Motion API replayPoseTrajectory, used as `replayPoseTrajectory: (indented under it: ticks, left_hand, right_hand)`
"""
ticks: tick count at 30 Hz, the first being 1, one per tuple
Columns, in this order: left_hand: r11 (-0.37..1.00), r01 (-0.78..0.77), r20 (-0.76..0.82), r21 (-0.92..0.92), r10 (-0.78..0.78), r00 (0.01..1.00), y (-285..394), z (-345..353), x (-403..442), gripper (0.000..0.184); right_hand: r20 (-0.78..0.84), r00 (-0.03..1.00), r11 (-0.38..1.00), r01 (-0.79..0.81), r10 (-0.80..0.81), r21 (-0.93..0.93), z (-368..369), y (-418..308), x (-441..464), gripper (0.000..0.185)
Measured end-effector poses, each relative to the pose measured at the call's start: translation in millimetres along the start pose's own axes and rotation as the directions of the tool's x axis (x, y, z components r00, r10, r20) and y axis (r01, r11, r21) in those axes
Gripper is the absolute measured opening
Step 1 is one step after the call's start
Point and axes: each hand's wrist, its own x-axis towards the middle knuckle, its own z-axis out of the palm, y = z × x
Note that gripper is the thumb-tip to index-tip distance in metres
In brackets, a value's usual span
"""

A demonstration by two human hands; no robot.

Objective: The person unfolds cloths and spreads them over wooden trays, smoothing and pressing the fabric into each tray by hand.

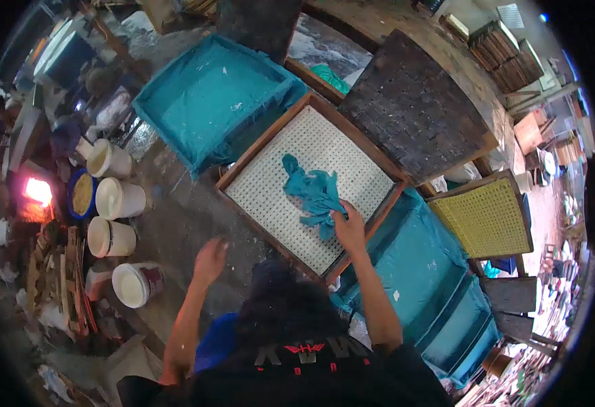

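A crumpled teal cloth [313, 193] lies on a white perforated sheet [280, 159] set in a square wooden frame. My right hand [348, 224] grips the cloth at its right side, with the fingers closed around a bunched part. To the left of the frame, over the dark floor, my left hand [210, 261] hangs in the air. It holds nothing and its fingers are loosely bent and a little apart.
Behind the frame stands a teal-lined tray [209, 91]; another teal-lined trough [406, 264] is at right. A dark board [416, 105] and a yellow perforated panel [484, 214] lean beyond. Several white buckets [117, 198] line the left, near a glowing fire [38, 192] and firewood [73, 281].
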Motion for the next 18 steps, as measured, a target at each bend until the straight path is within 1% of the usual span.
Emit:
replayPoseTrajectory:
  ticks: [1,2,3,4,5,6,7,8,9,10,11,12,13,14,15,16,17,18]
  left_hand:
    - [0.986,0.053,0.087,-0.160,-0.039,0.995,35.7,-1.2,30.3,0.034]
    - [0.933,0.047,0.173,-0.358,0.016,0.985,78.1,-4.7,50.7,0.042]
    - [0.862,0.112,0.235,-0.495,0.008,0.972,82.1,27.6,73.3,0.044]
    - [0.769,0.180,0.295,-0.614,0.012,0.955,84.1,58.8,92.0,0.047]
    - [0.573,0.447,0.519,-0.687,-0.043,0.854,116.8,57.2,96.5,0.050]
    - [0.331,0.682,0.715,-0.653,-0.027,0.698,148.9,55.3,98.1,0.054]
    - [0.348,0.667,0.708,-0.659,-0.013,0.706,155.4,69.5,104.3,0.054]
    - [0.352,0.672,0.728,-0.651,0.038,0.685,168.4,73.6,107.3,0.056]
    - [0.354,0.682,0.748,-0.640,0.086,0.658,178.2,76.5,107.9,0.059]
    - [0.392,0.638,0.707,-0.663,0.047,0.706,180.9,75.0,100.3,0.057]
    - [0.401,0.642,0.714,-0.653,0.045,0.699,179.7,73.3,98.1,0.057]
    - [0.505,0.490,0.548,-0.710,-0.039,0.836,178.0,70.2,96.4,0.053]
    - [0.611,0.322,0.343,-0.723,-0.087,0.935,177.5,66.6,97.3,0.048]
    - [0.492,0.284,0.259,-0.823,-0.119,0.958,189.5,47.9,94.3,0.040]
    - [0.490,0.275,0.257,-0.827,-0.105,0.961,191.1,31.5,93.9,0.040]
    - [0.367,0.175,0.188,-0.914,0.000,0.982,187.5,11.6,98.4,0.039]
    - [0.227,0.076,0.099,-0.971,0.092,0.991,185.0,-9.1,103.1,0.039]
    - [0.220,0.057,0.082,-0.974,0.102,0.991,186.9,-32.4,105.5,0.039]
  right_hand:
    - [0.035,0.992,0.976,-0.128,0.124,0.176,-4.9,-19.7,-10.9,0.041]
    - [-0.001,0.980,0.954,-0.196,0.201,0.225,-3.8,-25.8,-24.7,0.039]
    - [-0.010,0.979,0.953,-0.194,0.202,0.235,-8.1,-43.9,-33.4,0.039]
    - [0.044,0.983,0.939,-0.185,0.180,0.289,-17.2,-69.0,-40.9,0.037]
    - [0.091,0.984,0.922,-0.175,0.152,0.346,-21.6,-82.5,-47.5,0.034]
    - [0.072,0.987,0.921,-0.158,0.142,0.355,-23.0,-81.8,-53.7,0.034]
    - [0.108,0.994,0.982,-0.032,0.011,0.187,-24.7,-79.5,-60.0,0.035]
    - [0.163,0.981,0.995,0.100,-0.101,0.017,-26.4,-80.6,-63.3,0.036]
    - [0.145,0.984,0.995,0.103,-0.105,0.020,-30.6,-81.8,-63.8,0.036]
    - [0.170,0.983,0.974,0.104,-0.070,-0.201,-37.0,-85.1,-64.8,0.035]
    - [0.193,0.981,0.907,0.096,-0.017,-0.410,-43.9,-93.7,-70.3,0.033]
    - [0.188,0.982,0.911,0.081,-0.004,-0.405,-53.9,-107.7,-73.2,0.033]
    - [0.114,0.992,0.955,0.079,-0.048,-0.287,-68.3,-125.7,-69.7,0.032]
    - [0.030,0.995,0.981,0.095,-0.091,-0.170,-79.4,-139.9,-66.7,0.031]
    - [0.019,0.995,0.979,0.099,-0.097,-0.177,-86.0,-149.7,-65.7,0.031]
    - [-0.060,0.997,0.999,0.052,-0.051,0.014,-90.3,-159.4,-62.0,0.032]
    - [-0.124,0.992,0.977,0.024,0.002,0.210,-90.1,-167.9,-57.4,0.035]
    - [-0.130,0.991,0.977,0.044,-0.017,0.207,-86.1,-174.4,-53.9,0.035]
